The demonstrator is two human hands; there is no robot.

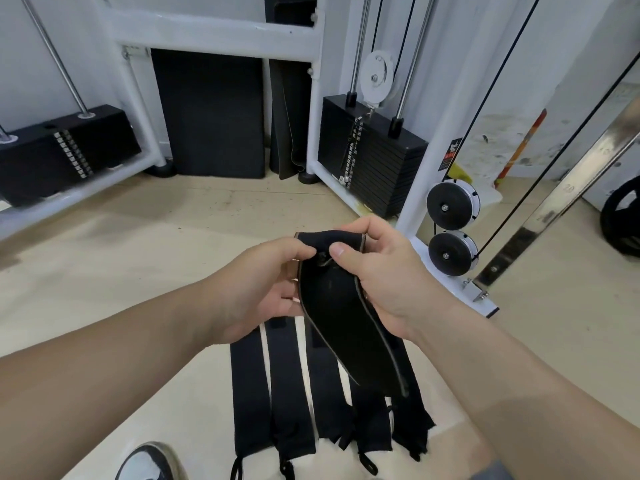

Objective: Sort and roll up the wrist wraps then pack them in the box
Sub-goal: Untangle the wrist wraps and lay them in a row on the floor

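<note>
Nearest, a shoe (149, 460) edges in at the bottom, on the pale floor (121, 265). Just beside it several black wraps (291, 393) lie flat on the floor, side by side and lengthwise, thumb loops toward the person. I judge they are laid out this way so they can be matched and taken one at a time.

Above them one more wrap (339, 306) is held in the air, its tail drooping over the row; whether it touches the row I cannot tell. The left hand (266, 282) cups the upper end from beneath with the thumb pressed on top, which keeps the cloth spread and square. The right hand (381, 271) pinches the same end between thumb and curled fingers, at a small fold or loop near the top edge. This looks like the start of a roll, the end tucked so the first turn comes tight. Both hands, then, grip this wrap and nothing else.

None of the row is rolled. No box shows, so where the rolls will go cannot be told.

Farther off stand a white frame (214, 32) with a weight stack (374, 161), two black pulleys (450, 206) to its right, and a dark mat (211, 116) leaning on the wall
</note>
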